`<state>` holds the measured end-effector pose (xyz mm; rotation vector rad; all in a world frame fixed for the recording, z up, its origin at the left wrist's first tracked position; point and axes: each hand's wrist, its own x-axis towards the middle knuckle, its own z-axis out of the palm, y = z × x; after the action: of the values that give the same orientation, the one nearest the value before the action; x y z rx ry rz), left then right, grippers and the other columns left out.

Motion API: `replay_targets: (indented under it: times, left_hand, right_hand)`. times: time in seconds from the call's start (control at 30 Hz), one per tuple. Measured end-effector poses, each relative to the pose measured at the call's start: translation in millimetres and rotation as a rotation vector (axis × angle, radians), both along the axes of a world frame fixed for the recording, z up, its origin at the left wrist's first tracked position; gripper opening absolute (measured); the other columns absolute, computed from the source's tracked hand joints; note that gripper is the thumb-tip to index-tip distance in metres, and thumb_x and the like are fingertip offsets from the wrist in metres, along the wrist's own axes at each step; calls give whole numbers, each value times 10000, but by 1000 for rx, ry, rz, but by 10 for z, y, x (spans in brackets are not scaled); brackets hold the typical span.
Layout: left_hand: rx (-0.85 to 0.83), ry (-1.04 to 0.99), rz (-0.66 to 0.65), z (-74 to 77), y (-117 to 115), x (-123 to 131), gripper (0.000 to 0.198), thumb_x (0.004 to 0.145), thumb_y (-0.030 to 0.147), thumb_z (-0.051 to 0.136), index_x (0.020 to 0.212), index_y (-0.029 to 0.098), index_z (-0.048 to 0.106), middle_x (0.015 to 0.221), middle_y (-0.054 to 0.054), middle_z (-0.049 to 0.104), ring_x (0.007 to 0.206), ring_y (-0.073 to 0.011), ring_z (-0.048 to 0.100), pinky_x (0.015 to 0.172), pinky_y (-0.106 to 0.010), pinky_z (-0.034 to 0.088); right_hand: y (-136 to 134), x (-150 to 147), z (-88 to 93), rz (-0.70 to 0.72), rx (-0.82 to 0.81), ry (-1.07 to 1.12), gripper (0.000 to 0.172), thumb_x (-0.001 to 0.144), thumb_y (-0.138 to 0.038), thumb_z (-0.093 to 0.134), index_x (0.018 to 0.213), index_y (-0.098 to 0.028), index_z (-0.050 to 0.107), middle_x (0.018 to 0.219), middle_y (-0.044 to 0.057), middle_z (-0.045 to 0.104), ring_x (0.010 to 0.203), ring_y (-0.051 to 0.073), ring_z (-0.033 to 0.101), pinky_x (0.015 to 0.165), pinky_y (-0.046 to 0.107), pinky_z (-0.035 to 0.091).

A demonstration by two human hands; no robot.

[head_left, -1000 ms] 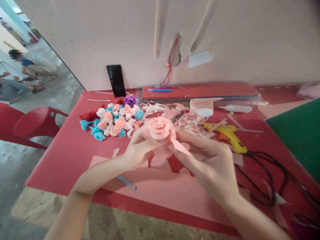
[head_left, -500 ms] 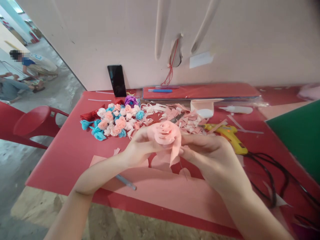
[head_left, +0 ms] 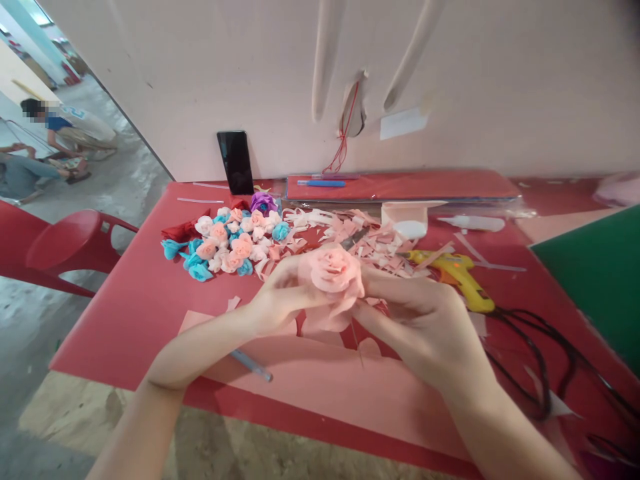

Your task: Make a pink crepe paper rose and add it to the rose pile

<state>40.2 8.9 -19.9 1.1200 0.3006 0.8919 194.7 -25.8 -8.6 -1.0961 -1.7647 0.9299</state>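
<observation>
A pink paper rose (head_left: 334, 272) is held above the red table (head_left: 130, 313) between both hands. My left hand (head_left: 280, 293) is closed round its left side and base. My right hand (head_left: 425, 320) pinches the rose's right side, pressing the loose outer petal strip against it. Under the hands lies a pink paper sheet (head_left: 320, 380) with cut-outs. A thin strand of glue hangs below the rose.
A heap of small pink, white, blue and purple paper roses (head_left: 230, 240) lies to the left, paper scraps (head_left: 360, 237) behind. A yellow glue gun (head_left: 457, 270) with black cord lies right. A phone (head_left: 235, 162) leans on the wall. Red chair (head_left: 65, 250) left; people sit far left.
The loose petal strip that stuck out to the right has been wrapped in against the rose. My right hand has closed in on the flower.
</observation>
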Motion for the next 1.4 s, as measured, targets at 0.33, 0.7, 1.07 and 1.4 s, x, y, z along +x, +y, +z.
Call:
replay_targets:
  times: [0.33, 0.7, 1.07, 1.4]
  left_hand:
    - [-170, -6, -75, 53, 2, 18, 140, 680, 253, 646, 671, 151, 549, 552, 8, 502, 493, -103, 447, 522, -253, 334]
    - [-202, -38, -214, 29, 60, -1, 211, 594, 292, 690, 683, 154, 558, 646, -19, 494, 585, -141, 496, 562, -282, 402]
    - [-149, -15, -86, 43, 34, -13, 228, 654, 322, 700, 620, 141, 566, 704, -9, 460, 581, -108, 499, 567, -258, 444]
    - [-118, 98, -22, 20, 31, -77, 113, 684, 261, 696, 637, 167, 655, 731, -16, 562, 676, -122, 558, 629, -231, 473]
  right_hand:
    - [7, -13, -120, 205, -351, 414, 119, 784, -188, 650, 769, -253, 749, 646, -30, 663, 648, 99, 617, 614, 158, 501]
    - [52, -50, -117, 277, -651, 687, 94, 673, -363, 759, 719, -282, 756, 593, -31, 678, 548, 69, 600, 543, 139, 472]
    - [59, -59, -123, 288, -692, 697, 92, 643, -329, 785, 710, -276, 750, 638, -44, 698, 561, 36, 608, 566, 100, 475]
    - [23, -57, -39, 152, -280, 344, 131, 738, -263, 699, 617, -211, 706, 560, -23, 651, 539, 101, 597, 521, 176, 478]
